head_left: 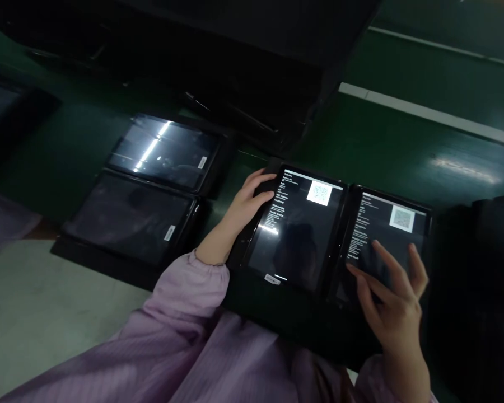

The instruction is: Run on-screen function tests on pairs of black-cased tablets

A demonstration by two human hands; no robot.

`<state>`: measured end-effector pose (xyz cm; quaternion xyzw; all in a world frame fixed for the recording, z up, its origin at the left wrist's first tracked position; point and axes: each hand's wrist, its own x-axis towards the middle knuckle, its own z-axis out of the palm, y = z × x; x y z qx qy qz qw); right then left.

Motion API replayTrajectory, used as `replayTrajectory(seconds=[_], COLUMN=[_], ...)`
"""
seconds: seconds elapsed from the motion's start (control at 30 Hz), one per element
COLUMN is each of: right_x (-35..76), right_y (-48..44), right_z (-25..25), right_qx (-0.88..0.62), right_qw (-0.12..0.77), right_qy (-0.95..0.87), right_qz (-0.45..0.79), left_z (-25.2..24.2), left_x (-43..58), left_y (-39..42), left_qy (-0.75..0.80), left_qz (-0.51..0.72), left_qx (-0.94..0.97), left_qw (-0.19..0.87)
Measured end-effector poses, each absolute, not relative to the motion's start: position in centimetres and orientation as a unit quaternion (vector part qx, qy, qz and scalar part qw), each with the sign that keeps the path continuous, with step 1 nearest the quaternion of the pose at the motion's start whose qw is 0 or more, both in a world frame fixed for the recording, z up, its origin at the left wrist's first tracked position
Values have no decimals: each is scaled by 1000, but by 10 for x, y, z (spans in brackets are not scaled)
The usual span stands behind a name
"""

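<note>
Two lit tablets lie side by side on the green table, each showing white text and a square code. My left hand rests at the left edge of the left lit tablet, thumb and fingers apart, holding nothing. Over the lower part of the right lit tablet is my right hand, its fingers spread. Whether its fingertips touch the screen I cannot tell. A small white label sits at the bottom edge of the left lit tablet.
Two dark tablets, a rear one and a front one, lie to the left. A large black object stands behind. Dark items are at the right. A sleeve shows at the far left.
</note>
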<state>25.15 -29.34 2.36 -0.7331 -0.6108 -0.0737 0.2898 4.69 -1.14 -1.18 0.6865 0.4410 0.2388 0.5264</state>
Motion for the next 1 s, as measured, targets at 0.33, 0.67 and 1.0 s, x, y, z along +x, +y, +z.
replayTrajectory(seconds=[0.33,0.67,1.0], right_x=[271,282,319], right_y=[-301,-288,-257], right_z=[19,29,18], right_qx=[-751,-770,-794], right_qw=[371,352,268], right_qy=[-527,-511,-531], right_qz=[-141,-152,-122], left_z=[-34,-13,-15], left_x=[49,50,54], left_y=[-10,-17,-6], left_qy=[437,444,449], left_qz=[282,212,212], left_qx=[681,746,696], left_qw=[515,449,519])
